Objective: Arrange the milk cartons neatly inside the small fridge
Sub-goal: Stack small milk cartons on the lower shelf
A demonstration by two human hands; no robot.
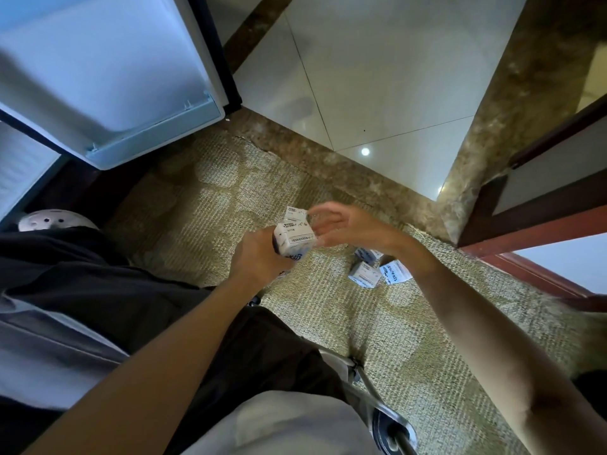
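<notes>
My left hand grips a small white milk carton with blue print, held above the carpet. A second carton shows just behind it. My right hand hovers beside these two, fingers spread and blurred, holding nothing that I can see. Three more cartons lie loose on the carpet under my right wrist. The small fridge's open door fills the upper left; its inner shelf rail faces me. The fridge interior is mostly out of view at the left edge.
Patterned beige carpet covers the floor in front of me. A brown marble strip borders white tiles at the top. A wooden door frame stands at the right. My knees in dark trousers and a metal frame fill the bottom.
</notes>
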